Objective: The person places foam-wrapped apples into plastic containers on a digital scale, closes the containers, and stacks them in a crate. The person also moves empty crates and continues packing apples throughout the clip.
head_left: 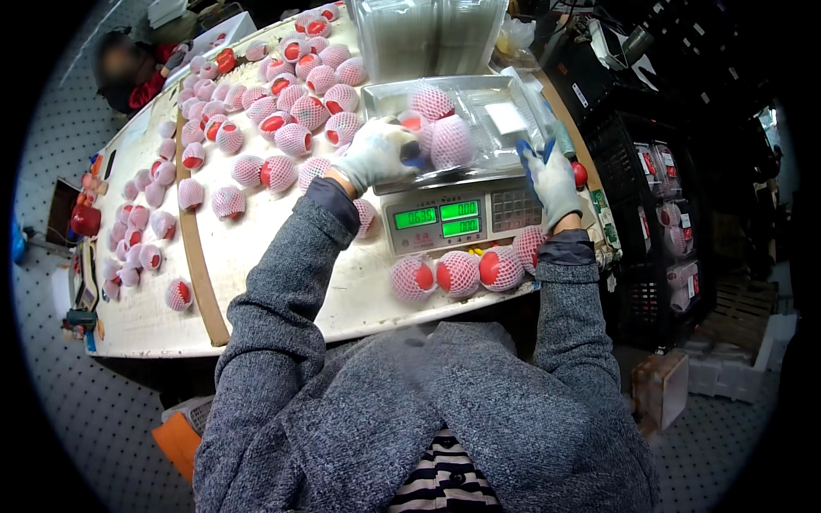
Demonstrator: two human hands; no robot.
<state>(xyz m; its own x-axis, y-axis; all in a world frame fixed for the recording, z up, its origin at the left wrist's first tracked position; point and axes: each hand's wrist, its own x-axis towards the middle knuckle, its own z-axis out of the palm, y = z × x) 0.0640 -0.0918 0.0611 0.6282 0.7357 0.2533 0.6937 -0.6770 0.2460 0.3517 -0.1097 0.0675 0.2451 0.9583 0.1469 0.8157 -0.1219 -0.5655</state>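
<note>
A clear plastic tray (487, 164) rests on a digital weighing scale (459, 211) with a lit green display. In its left half sit several apples in pink foam nets (451, 142); a white square label (506, 118) shows on the right. My left hand (376, 156), in a pale glove with blue fingertips, reaches over the tray's left edge beside the apples, its thumb and fingers curved but apart. My right hand (552, 179), gloved alike, is at the tray's right edge, its blue fingertips spread. Netted apples (458, 274) line the front of the scale.
Many netted apples (293, 139) lie across the white table (274, 295), split by a wooden strip (198, 265). Stacked clear trays (428, 38) stand behind the scale. Black crates (654, 231) with packed fruit are at right. Another person (137, 77) is at the far left.
</note>
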